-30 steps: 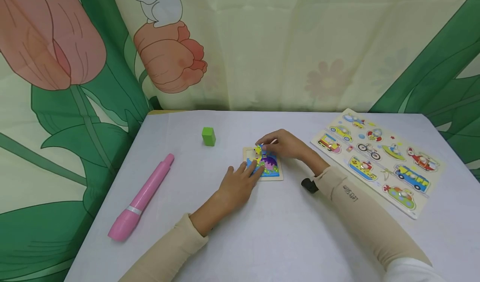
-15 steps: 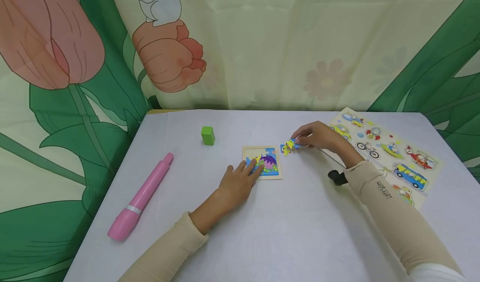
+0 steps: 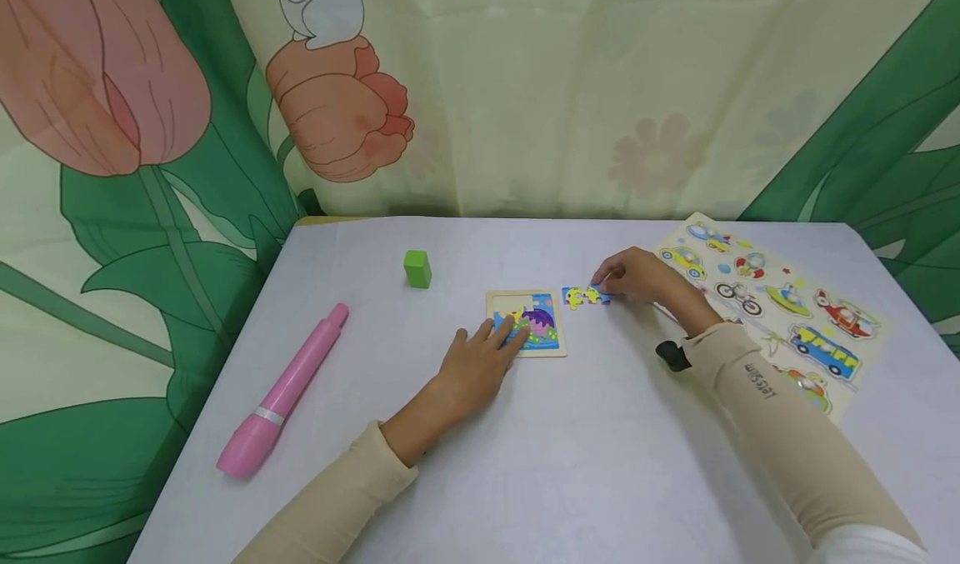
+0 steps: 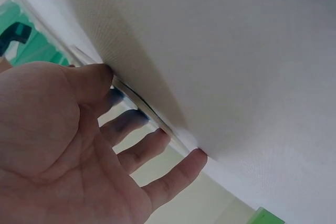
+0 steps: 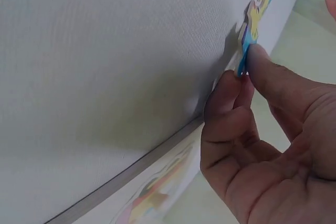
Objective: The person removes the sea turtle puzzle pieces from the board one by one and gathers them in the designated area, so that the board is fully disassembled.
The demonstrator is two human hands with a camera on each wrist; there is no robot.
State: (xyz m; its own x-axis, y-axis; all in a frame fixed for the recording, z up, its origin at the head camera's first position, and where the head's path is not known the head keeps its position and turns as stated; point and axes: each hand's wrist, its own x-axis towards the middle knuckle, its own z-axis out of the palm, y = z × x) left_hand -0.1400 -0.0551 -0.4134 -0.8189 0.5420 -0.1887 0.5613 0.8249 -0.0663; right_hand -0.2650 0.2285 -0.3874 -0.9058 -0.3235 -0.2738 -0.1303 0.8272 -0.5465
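Left hand (image 3: 474, 371), fingers spread, resting on puzzle frame (image 3: 560, 331), right hand (image 3: 637, 275) pinching puzzle piece (image 3: 594, 296) past the frame's right edge, room on tabletop (image 3: 453, 307) toward green block (image 3: 417, 270).

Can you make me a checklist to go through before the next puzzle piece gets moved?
1. Left hand steadying the small puzzle: ok, its fingers rest on it.
2. Right hand gripping its puzzle piece: ok, thumb and finger pinch it.
3. Held piece separate from the loose piece beside it: cannot tell, they look very close.
4. Small puzzle complete: not ok, its far left part is bare.
5. Green block and pink toy out of the way: ok, both are apart from the hands.
6. Right sleeve off the vehicle board: cannot tell, it covers part of the view.
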